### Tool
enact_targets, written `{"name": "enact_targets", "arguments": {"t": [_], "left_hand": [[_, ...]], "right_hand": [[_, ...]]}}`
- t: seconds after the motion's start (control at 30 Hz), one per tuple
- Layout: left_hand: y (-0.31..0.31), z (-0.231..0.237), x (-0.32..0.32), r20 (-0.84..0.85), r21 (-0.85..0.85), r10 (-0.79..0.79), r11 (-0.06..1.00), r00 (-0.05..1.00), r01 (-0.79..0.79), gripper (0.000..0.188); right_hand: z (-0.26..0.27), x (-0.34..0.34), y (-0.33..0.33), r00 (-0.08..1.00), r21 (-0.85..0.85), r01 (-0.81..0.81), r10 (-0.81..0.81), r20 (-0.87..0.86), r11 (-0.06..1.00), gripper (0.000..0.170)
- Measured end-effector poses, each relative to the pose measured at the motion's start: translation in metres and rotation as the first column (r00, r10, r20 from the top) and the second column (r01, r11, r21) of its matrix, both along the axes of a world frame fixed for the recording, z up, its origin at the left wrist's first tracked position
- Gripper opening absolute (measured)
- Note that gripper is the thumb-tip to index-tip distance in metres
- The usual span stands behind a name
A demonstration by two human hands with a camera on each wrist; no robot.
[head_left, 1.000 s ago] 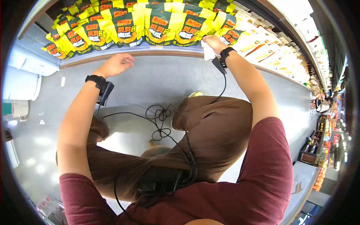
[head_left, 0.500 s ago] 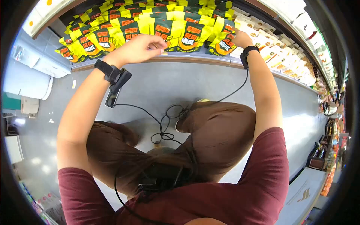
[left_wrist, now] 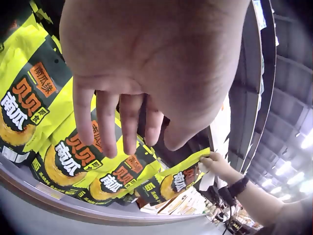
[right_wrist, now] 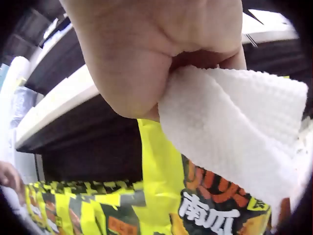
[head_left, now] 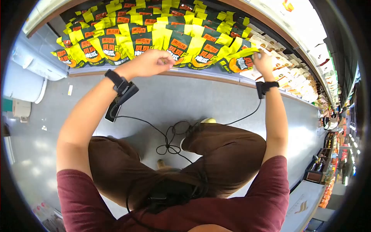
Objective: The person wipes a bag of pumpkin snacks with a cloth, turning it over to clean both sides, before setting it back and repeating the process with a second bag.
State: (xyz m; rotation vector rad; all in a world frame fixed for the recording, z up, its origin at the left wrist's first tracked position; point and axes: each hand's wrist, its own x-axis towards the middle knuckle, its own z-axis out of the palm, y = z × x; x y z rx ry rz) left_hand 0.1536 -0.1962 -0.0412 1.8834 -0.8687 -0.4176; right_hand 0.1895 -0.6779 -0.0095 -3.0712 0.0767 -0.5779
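My right hand (head_left: 264, 64) pinches the top corner of a yellow-and-black pumpkin snack bag (head_left: 240, 63) at the right end of the front row. The bag tilts in the left wrist view. A folded white textured cloth (right_wrist: 225, 122) is also gripped in this hand, hanging over part of the bag's front. My left hand (head_left: 148, 63) hovers before the middle bags, holding nothing. Its fingers (left_wrist: 129, 122) hang loosely in front of a neighbouring snack bag (left_wrist: 68, 152).
Several rows of matching bags fill the low shelf (head_left: 216, 76). White packages (head_left: 288, 71) stand to the right. A looped black cable (head_left: 167, 147) runs between the wrist cameras over the grey floor (head_left: 162, 92). A phone (head_left: 112, 112) shows below the left wrist.
My right hand moved right with the white cloth and took hold of the end bag's top, which now leans. My left hand moved right and toward the middle bags.
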Motion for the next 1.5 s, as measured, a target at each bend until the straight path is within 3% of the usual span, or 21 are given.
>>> {"name": "enact_targets", "arguments": {"t": [0.13,0.23,0.3,0.33,0.43,0.5,0.57,0.63,0.67,0.73,0.77,0.83,0.9,0.97,1.0,1.1,1.17,1.37,1.43,1.47,1.5], "left_hand": [[-0.014,0.009,-0.007,0.015,0.004,0.103,0.995,0.995,-0.103,0.025],[-0.027,0.022,-0.021,0.049,-0.092,0.148,0.985,0.988,-0.143,0.047],[-0.037,0.034,-0.034,0.177,-0.111,0.195,0.978,0.965,-0.177,0.067],[-0.044,0.043,-0.039,0.136,-0.132,0.195,0.975,0.971,-0.177,0.083],[-0.063,0.065,-0.053,0.256,-0.214,0.288,0.948,0.923,-0.236,0.090],[-0.070,0.085,-0.060,0.230,-0.280,0.300,0.931,0.926,-0.232,0.094],[-0.067,0.112,-0.064,0.249,-0.347,0.335,0.907,0.908,-0.240,0.089],[-0.050,0.136,-0.060,0.220,-0.272,0.464,0.874,0.858,-0.403,0.077],[-0.044,0.133,-0.052,0.335,-0.414,0.536,0.822,0.775,-0.390,0.069],[-0.033,0.150,-0.054,0.335,-0.491,0.553,0.793,0.763,-0.360,0.067],[-0.027,0.157,-0.055,0.303,-0.563,0.565,0.756,0.767,-0.335,0.064],[-0.011,0.176,-0.058,0.295,-0.590,0.611,0.721,0.735,-0.363,0.054],[0.008,0.191,-0.060,0.238,-0.500,0.611,0.744,0.755,-0.444,0.046],[0.019,0.201,-0.065,0.227,-0.511,0.607,0.740,0.762,-0.437,0.038],[0.024,0.202,-0.064,0.172,-0.520,0.591,0.734,0.788,-0.436,0.036],[0.046,0.200,-0.067,0.050,-0.560,0.544,0.710,0.838,-0.428,0.034],[0.059,0.203,-0.076,-0.076,-0.663,0.461,0.639,0.884,-0.390,0.033],[0.073,0.212,-0.093,-0.233,-0.769,0.377,0.493,0.897,-0.407,0.038],[0.071,0.208,-0.090,-0.225,-0.772,0.366,0.499,0.903,-0.394,0.039],[0.069,0.205,-0.091,-0.208,-0.768,0.394,0.501,0.895,-0.399,0.039],[0.066,0.204,-0.092,-0.190,-0.766,0.421,0.502,0.887,-0.402,0.040]], "right_hand": [[0.081,-0.043,0.041,0.987,-0.148,0.039,-0.015,0.162,0.988,0.035],[0.136,-0.070,0.077,0.972,-0.196,0.013,0.034,0.232,0.981,0.032],[0.161,-0.088,0.105,0.939,-0.196,-0.117,0.173,0.298,0.974,0.028],[0.171,-0.099,0.126,0.915,-0.174,-0.171,0.222,0.338,0.970,0.026],[0.192,-0.115,0.170,0.907,-0.109,-0.244,0.267,0.326,0.964,0.027],[0.201,-0.118,0.197,0.840,-0.096,-0.400,0.406,0.359,0.912,0.028],[0.214,-0.120,0.225,0.807,-0.008,-0.499,0.469,0.358,0.866,0.028],[0.231,-0.120,0.252,0.774,0.143,-0.585,0.496,0.393,0.798,0.025],[0.238,-0.119,0.264,0.757,0.136,-0.597,0.499,0.422,0.791,0.025],[0.251,-0.118,0.283,0.718,0.308,-0.678,0.512,0.472,0.667,0.021],[0.255,-0.115,0.293,0.702,0.301,-0.692,0.514,0.493,0.657,0.021],[0.261,-0.107,0.310,0.522,0.151,-0.803,0.559,0.644,0.577,0.019],[0.267,-0.105,0.323,0.500,0.154,-0.828,0.587,0.636,0.539,0.019],[0.267,-0.105,0.331,0.350,0.245,-0.932,0.480,0.805,0.267,0.021],[0.269,-0.124,0.329,0.523,0.491,-0.849,0.423,0.739,0.192,0.027],[0.265,-0.107,0.318,0.348,0.305,-0.936,0.338,0.875,0.173,0.029],[0.259,-0.106,0.310,0.453,0.459,-0.887,0.286,0.844,0.052,0.029],[0.223,-0.076,0.319,0.557,0.645,-0.754,0.399,0.729,-0.126,0.037],[0.211,-0.078,0.325,0.570,0.688,-0.725,0.542,0.618,-0.022,0.036],[0.204,-0.077,0.335,0.424,0.455,-0.886,0.553,0.717,0.090,0.036],[0.193,-0.079,0.339,0.486,0.448,-0.867,0.569,0.664,0.218,0.036]]}}
